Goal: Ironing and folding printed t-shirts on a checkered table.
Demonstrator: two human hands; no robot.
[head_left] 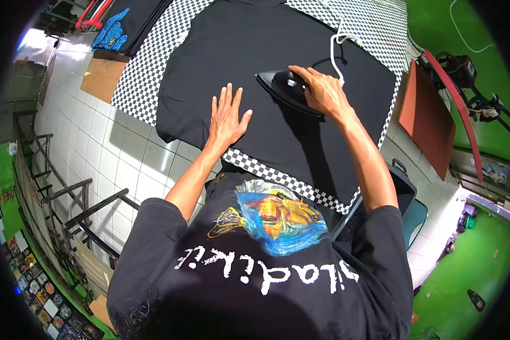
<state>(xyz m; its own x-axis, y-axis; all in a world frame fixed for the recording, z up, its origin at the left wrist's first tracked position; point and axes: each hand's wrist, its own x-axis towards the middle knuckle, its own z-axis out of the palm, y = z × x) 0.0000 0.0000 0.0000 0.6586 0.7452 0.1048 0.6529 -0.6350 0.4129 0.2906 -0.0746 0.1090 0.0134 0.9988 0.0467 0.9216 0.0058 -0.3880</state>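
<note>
A black T-shirt (232,39) lies spread out on a board covered in black-and-white checked cloth (136,85). My right hand (323,93) grips the handle of a black iron (277,90) with a pale pointed front, resting on the right part of the shirt and pointing left. A white cord (337,59) runs from the iron toward the back right. My left hand (228,119) lies palm down on the shirt, left of the iron, fingers apart and stretched out.
Folded dark garments with blue prints (110,31) sit at the back left beside a brown board (99,79). Black metal racks (79,192) stand at the left. A reddish board (425,119) and dark machine (459,71) are at the right, a dark bin (402,181) below.
</note>
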